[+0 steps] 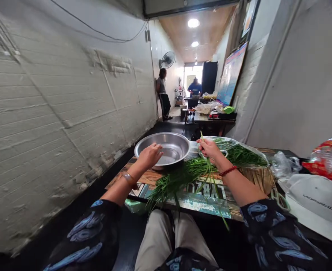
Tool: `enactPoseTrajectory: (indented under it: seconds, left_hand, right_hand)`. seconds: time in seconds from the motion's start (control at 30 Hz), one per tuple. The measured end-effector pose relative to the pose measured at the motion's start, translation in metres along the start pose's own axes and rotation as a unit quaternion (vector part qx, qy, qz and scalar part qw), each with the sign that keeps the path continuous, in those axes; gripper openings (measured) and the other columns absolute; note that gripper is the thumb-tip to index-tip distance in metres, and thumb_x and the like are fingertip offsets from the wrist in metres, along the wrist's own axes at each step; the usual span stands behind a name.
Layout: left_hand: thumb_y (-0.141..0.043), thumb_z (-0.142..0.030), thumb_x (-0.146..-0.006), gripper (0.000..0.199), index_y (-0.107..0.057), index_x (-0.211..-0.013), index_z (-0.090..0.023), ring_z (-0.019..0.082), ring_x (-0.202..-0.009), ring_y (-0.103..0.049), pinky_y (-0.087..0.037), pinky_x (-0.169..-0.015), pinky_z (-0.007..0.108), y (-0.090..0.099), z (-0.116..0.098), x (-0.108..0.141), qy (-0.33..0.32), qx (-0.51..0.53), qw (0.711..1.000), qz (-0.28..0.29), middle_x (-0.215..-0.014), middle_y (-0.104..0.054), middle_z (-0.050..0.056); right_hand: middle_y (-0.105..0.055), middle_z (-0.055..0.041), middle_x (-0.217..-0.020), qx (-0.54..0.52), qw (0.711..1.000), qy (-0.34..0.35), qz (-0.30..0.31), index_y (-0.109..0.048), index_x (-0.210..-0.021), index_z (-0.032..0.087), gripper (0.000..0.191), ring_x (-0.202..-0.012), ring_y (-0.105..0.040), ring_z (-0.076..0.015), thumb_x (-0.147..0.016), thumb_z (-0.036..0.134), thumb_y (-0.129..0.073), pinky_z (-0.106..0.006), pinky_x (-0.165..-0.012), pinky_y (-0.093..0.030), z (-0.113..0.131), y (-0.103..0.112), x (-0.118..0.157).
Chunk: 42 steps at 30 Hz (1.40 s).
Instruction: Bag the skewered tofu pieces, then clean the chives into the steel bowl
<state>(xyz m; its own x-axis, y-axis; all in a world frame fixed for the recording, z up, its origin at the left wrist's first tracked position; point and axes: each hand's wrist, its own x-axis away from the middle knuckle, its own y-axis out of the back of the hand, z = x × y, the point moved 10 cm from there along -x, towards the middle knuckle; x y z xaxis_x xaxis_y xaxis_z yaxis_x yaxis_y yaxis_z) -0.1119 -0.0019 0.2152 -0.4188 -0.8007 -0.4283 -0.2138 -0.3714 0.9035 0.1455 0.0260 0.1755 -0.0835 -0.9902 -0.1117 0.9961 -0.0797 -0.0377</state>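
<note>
Head cam: I'm sitting at a low table (194, 201) sorting a pile of green chives (179, 177).

My right hand (209, 148) is pinching a few chive stalks (211, 177) between thumb and fingers, and they're dangling down toward 6 o'clock past the table edge. My left hand (150, 155) is hanging over the near rim of a steel bowl (166, 146) at about 11 o'clock, fingers loosely curled; I can't tell if it's holding anything. The main chive pile is lying across the table between my arms, tips spilling off at 7 o'clock. More chives are sitting in a clear plastic bag (239, 152) at 1 o'clock, just beyond my right hand. Two people are standing way down the corridor at 12 o'clock.
</note>
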Motion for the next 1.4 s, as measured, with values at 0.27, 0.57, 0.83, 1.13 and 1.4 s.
enactPoseTrajectory:
  seconds: [0.27, 0.57, 0.83, 1.13, 1.4]
  left_hand:
    - [-0.066, -0.027, -0.087, 0.035, -0.061, -0.119, -0.014, 0.029, -0.106, -0.06, -0.044, -0.095, 0.044, -0.071, 0.039, 0.066, -0.078, -0.083, 0.993, 0.04, -0.112, -0.066, 0.013]
    - [-0.046, -0.011, -0.092, 0.019, -0.064, -0.088, -0.015, 0.028, -0.085, -0.06, -0.041, -0.078, 0.041, -0.075, 0.078, 0.058, -0.071, -0.182, 0.98, 0.023, -0.087, -0.066, 0.01]
    - [-0.046, -0.02, -0.094, 0.032, -0.063, -0.12, -0.014, 0.033, -0.109, -0.06, -0.037, -0.101, 0.053, -0.061, 0.091, 0.067, -0.034, -0.134, 0.989, 0.047, -0.114, -0.067, 0.018]
    - [-0.052, -0.035, -0.092, 0.031, -0.068, -0.11, -0.015, 0.023, -0.102, -0.066, -0.051, -0.09, 0.037, -0.054, -0.057, 0.021, 0.02, 0.365, 0.931, 0.002, -0.108, -0.071, 0.012]
    - [-0.067, -0.042, -0.084, 0.03, -0.063, -0.099, -0.016, 0.014, -0.078, -0.067, -0.054, -0.077, 0.029, -0.092, -0.198, -0.016, 0.093, 0.692, 0.704, 0.127, -0.091, -0.07, 0.003]
  right_hand:
    - [-0.053, 0.0073, -0.057, 0.077, 0.991, -0.109, -0.001, -0.053, -0.094, 0.017, 0.01, -0.034, -0.031, -0.004, -0.088, 0.025, -0.053, -0.016, -0.036, -0.018, -0.105, -0.03, 0.007]
    - [-0.058, 0.0034, -0.055, 0.131, 0.982, -0.12, 0.059, -0.055, -0.071, 0.016, 0.02, -0.036, -0.032, -0.0043, -0.09, 0.024, -0.057, -0.019, -0.037, -0.02, -0.107, -0.107, -0.014]
    - [-0.059, 0.0041, -0.064, -0.013, 0.993, -0.113, 0.039, -0.062, -0.096, 0.019, 0.015, -0.039, -0.033, -0.0035, -0.094, 0.03, -0.052, -0.016, -0.037, -0.017, -0.064, -0.034, -0.003]
    - [-0.069, -0.0022, -0.086, -0.211, 0.977, 0.023, 0.016, -0.071, -0.088, 0.02, 0.02, -0.081, -0.062, -0.0136, -0.077, 0.037, -0.073, -0.026, -0.074, -0.052, -0.02, 0.036, 0.059]
    - [-0.069, 0.0006, -0.074, -0.207, 0.978, 0.035, 0.021, -0.074, -0.087, 0.018, 0.03, -0.061, -0.056, -0.0105, -0.067, 0.04, -0.081, -0.025, -0.059, -0.046, -0.036, 0.047, 0.073]
